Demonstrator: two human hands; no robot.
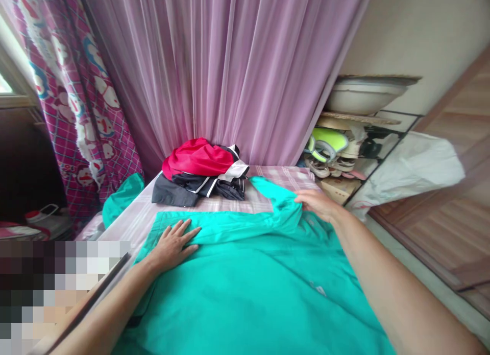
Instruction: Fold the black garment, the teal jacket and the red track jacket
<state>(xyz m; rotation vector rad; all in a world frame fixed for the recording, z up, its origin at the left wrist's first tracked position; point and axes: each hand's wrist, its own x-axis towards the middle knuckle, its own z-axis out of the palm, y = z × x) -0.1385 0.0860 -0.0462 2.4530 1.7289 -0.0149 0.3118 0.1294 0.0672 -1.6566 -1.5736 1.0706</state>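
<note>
A turquoise garment [245,288], which looks like a shirt or jacket, lies spread over the bed or table in front of me. Flat on its upper left part rests my left hand [176,245], fingers spread. My right hand [316,204] pinches a loose strip of the same cloth, perhaps a sleeve, at the upper right. That strip [273,191] is bent and runs toward the back. Another turquoise piece of cloth [122,202] hangs at the left edge; whether it joins the garment I cannot tell.
Behind the garment sits a pile of red cloth [199,158] and black clothes with white trim [176,191] on the plaid sheet [225,205]. Purple curtains [229,74] hang behind. A rack at right holds a basin [367,97] and shoes [344,163], beside a white plastic bag [417,166].
</note>
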